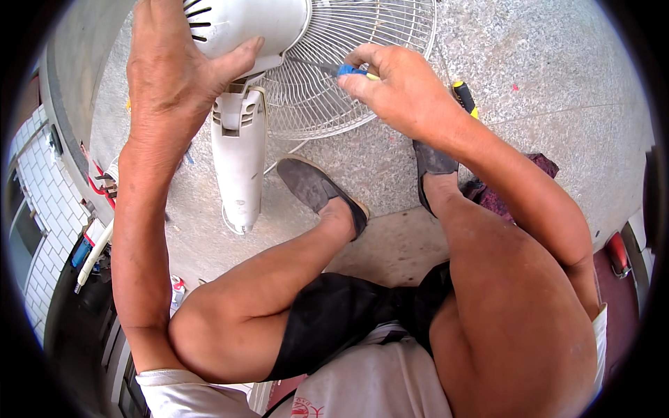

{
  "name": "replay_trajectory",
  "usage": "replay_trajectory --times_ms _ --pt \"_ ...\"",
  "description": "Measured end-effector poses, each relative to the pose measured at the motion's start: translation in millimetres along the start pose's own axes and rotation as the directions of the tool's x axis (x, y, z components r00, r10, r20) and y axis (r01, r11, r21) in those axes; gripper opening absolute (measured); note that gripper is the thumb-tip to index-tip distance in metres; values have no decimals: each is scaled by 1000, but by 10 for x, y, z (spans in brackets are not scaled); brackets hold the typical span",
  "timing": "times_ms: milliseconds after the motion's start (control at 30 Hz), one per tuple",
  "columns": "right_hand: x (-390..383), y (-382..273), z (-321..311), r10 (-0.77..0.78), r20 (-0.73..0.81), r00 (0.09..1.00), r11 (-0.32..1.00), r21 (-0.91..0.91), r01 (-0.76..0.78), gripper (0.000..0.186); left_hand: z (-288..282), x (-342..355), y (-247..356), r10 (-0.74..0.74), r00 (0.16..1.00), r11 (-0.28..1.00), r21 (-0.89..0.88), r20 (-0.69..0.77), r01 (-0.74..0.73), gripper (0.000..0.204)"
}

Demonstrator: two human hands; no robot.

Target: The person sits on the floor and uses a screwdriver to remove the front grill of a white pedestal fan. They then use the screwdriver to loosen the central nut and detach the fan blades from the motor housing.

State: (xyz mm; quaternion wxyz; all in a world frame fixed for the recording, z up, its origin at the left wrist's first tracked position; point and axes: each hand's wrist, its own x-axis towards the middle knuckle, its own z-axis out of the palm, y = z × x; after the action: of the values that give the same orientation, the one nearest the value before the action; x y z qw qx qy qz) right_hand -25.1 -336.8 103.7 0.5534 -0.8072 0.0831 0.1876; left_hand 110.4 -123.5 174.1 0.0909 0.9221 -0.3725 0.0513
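A white electric fan (254, 24) lies on the floor in front of me, its round wire grille (313, 115) spread to the right of the motor housing. My left hand (167, 80) is against the housing's left side, thumb stretched across it; its other fingers run partly out of the picture. Pinched in my right hand (411, 90) is a screwdriver (350, 70) with a blue and yellow-green handle. Its thin shaft points left to the housing's lower edge, by the joint with the white neck (238, 160). Whether the tip touches a screw is too small to tell.
Just beyond my right forearm lies a yellow and black tool handle (463, 95). A dark red patterned cloth (543, 165) sits beside my right foot. Red-handled pliers (104, 182) and cables are at the left. My shoes (313, 182) stand close to the grille.
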Motion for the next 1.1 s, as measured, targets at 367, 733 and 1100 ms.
replay_trajectory --times_ms 367,733,1100 --pt "-39 -2 185 63 24 998 991 121 -65 33 -27 -9 4 -3 999 1000 8 43 2 106" --pt "34 65 239 -32 4 999 997 76 32 37 -146 -163 -82 89 990 996 4 110 -90 120" --pt "24 9 246 2 0 1000 998 56 -2 27 -95 -226 -42 64 989 996 55 132 -72 115"
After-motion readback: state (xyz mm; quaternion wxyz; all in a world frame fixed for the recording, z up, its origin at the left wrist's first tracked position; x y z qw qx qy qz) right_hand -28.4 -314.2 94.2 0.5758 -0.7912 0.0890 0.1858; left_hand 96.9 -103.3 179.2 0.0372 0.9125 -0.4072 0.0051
